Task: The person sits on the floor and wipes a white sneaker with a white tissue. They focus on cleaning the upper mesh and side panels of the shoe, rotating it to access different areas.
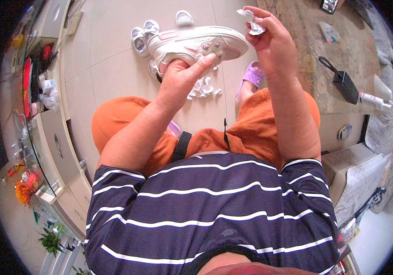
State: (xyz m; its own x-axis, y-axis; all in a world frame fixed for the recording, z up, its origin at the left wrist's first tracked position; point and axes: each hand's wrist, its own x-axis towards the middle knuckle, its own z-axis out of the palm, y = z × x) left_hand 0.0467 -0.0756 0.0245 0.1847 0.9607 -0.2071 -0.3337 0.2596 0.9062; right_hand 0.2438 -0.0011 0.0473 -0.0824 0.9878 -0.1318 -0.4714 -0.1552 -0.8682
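Observation:
My left hand (186, 74) grips a white sneaker (196, 43) with pink trim and mesh panels. Some of the fingers are inside its opening, and the thumb presses on its side. The toe points right. Beside the toe, my right hand (273, 39) pinches a crumpled white tissue (255, 26) between thumb and fingers, apart from the shoe. On the floor below the sneaker lie several crumpled white tissues (203, 87).
Several other white shoes (139, 41) stand on the tiled floor beyond. To the right, a table with a patterned cover (313, 68) holds a black box with a strap (346, 86) and a white bottle (373, 100). A long cabinet (54, 137) runs along the left.

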